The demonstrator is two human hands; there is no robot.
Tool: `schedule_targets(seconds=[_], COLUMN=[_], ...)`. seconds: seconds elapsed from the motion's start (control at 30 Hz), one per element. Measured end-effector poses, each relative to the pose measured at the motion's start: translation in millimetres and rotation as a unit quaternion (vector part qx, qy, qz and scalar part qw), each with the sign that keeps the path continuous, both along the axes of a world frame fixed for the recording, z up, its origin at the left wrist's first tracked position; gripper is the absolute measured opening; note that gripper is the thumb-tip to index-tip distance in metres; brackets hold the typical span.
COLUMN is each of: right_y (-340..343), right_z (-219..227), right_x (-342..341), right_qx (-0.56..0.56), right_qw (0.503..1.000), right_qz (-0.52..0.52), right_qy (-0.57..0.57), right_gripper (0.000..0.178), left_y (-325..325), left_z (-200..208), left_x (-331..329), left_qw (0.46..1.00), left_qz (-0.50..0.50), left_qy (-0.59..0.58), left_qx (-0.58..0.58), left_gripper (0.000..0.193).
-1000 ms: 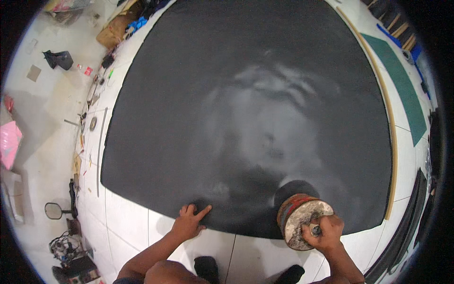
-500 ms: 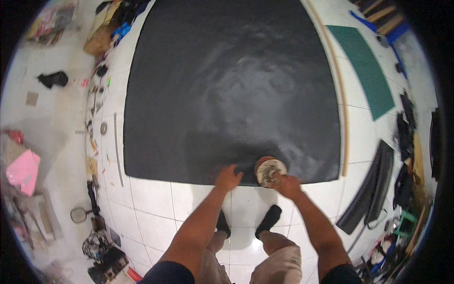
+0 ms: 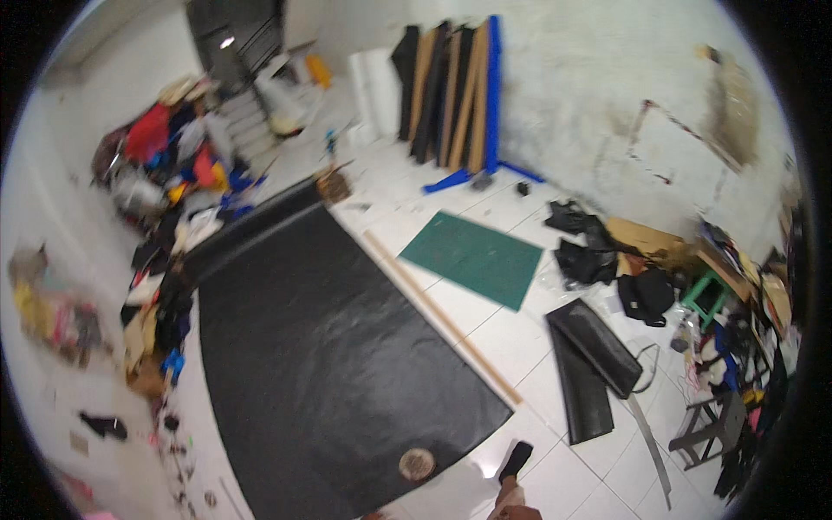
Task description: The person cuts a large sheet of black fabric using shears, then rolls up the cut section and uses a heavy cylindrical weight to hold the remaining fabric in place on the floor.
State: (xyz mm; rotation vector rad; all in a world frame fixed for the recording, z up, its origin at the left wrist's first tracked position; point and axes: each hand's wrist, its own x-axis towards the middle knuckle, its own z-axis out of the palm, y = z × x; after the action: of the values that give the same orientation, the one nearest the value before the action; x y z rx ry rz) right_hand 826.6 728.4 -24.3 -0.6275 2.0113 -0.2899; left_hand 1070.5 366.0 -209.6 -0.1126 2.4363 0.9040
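At the bottom edge, the wearer's bare leg point(image 3: 513, 501) is ending in a black-covered foot point(image 3: 516, 461), which is resting on a white tiled floor point(image 3: 568, 494). A small patch of skin point(image 3: 373, 516) is showing left of it, too little to identify. The left hand and the right hand are not showing recognisably, so whether they are grasping or released cannot be told.

Just beyond, a round object with a mottled beige-and-brown top point(image 3: 417, 465) is sitting on a large, smooth black sheet point(image 3: 321, 355), close to its near edge. The sheet is stretching away across the floor, and a long, thin tan strip point(image 3: 442, 314) is running along its right side.

To the right, folded shiny black pieces point(image 3: 594, 373) are lying near a dark step stool point(image 3: 706, 431). Farther off, a green rectangular mat point(image 3: 475, 258) is lying flat beyond the strip. At the sheet's far end, a black roll point(image 3: 256, 230) is lying crosswise. In the background, tall black, tan and blue rolls point(image 3: 451, 95) are leaning against a stained pale wall point(image 3: 572, 78).
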Motion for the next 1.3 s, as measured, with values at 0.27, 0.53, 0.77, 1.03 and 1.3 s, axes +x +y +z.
schedule_targets(seconds=[0.27,0.53,0.77,1.03,1.3], right_y=[129,241,117,146,131], right_z=[-24,-72,-13,-68,-34], right_x=[-169,-368,-500,-519,-614], right_qx=[-0.03,0.072,-0.147,-0.022,0.065], right_qw=[0.975,0.949,0.89,0.863,0.89], right_qz=[-0.219,-0.282,-0.394,-0.504,-0.452], right_qy=[0.033,0.118,0.177,-0.025,-0.005], right_gripper=[0.056,0.064,0.053,0.043,0.026], left_y=[-13,117,32,-44,-168], left_z=[128,256,172,126,196], left_x=[-191,-411,-476,-486,-891], left_qw=[0.901,0.922,0.882,0.89,0.872], left_qz=[0.353,0.36,0.411,0.312,0.479], left_qy=[-0.248,-0.084,-0.093,-0.327,-0.025], left_qx=[0.045,0.113,0.211,0.06,0.092], left_gripper=[0.054,0.047,0.034,0.038,0.053])
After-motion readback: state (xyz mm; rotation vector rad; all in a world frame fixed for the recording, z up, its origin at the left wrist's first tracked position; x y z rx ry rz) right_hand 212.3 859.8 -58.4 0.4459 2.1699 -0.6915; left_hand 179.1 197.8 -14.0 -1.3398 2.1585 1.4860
